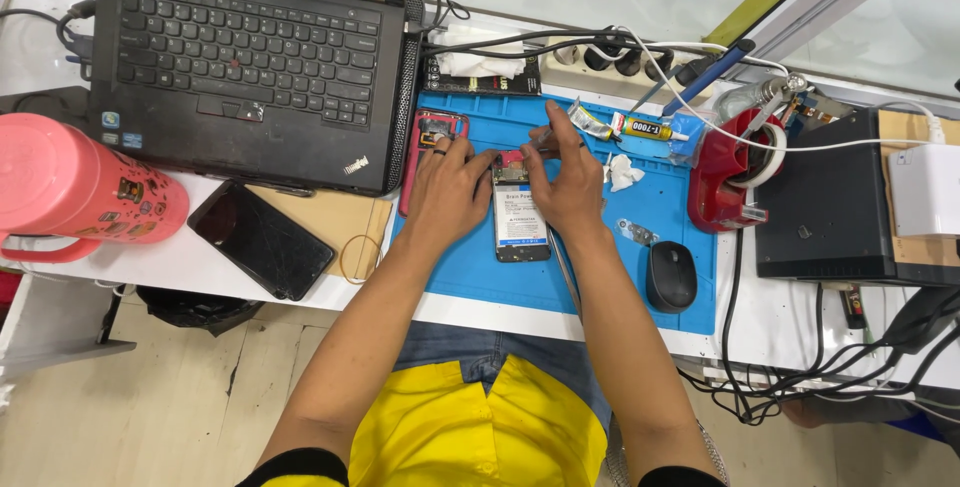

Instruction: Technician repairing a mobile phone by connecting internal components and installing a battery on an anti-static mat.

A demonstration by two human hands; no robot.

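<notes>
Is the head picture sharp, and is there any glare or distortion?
Head view: even bright light, sharp on both hands, left hand and right hand, over the opened phone; mild glare on the cracked phone; wide-angle lens bends the laptop edges.
</notes>
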